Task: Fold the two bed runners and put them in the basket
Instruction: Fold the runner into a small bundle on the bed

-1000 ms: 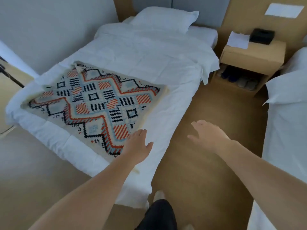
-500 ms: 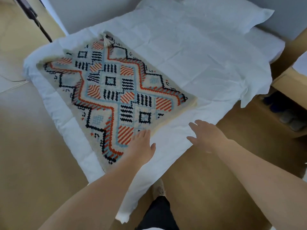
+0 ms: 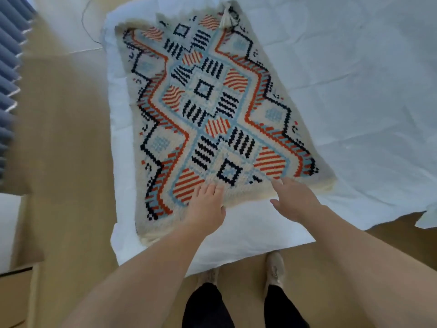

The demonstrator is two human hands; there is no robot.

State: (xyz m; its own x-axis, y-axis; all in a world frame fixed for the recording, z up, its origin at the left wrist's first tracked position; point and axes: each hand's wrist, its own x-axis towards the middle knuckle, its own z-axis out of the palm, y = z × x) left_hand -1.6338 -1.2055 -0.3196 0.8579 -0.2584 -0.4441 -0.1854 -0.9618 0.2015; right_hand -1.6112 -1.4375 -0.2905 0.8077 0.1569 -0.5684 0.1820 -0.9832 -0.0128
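A cream woven bed runner [image 3: 208, 110] with a zigzag pattern in orange, light blue and black lay spread flat on the white, creased duvet of the bed [image 3: 354, 91]. It sat near the bed's left edge and was turned at an angle to it, its far end reaching toward the top of the view. A cream tassel [image 3: 225, 18] lay on that far end.

The person stood at the near side of the bed, both bare arms stretched forward over it. The left hand [image 3: 208, 207] rested palm down on the near edge of the runner, fingers together and extended, lying on an orange striped patch of the weave. Its grip was flat and unclosed; it pressed on the cloth without having hold of it. The right hand [image 3: 293, 200] was just beside it, at the runner's near edge toward the right corner. Its fingers were spread and slightly curved, the fingertips touching or almost touching the fringe; whether they had caught the edge could not be told. Nothing was closed in that grip.

Below the arms, two light-coloured shoes [image 3: 274, 268] and dark trouser legs [image 3: 205, 306] showed on the tan floor [image 3: 66, 138]. Blue pleated curtains [image 3: 9, 67] hung at the left edge, blurred. A thin dark cable [image 3: 86, 27] ran across the floor beyond the bed's far left corner. Only this one runner was in sight.
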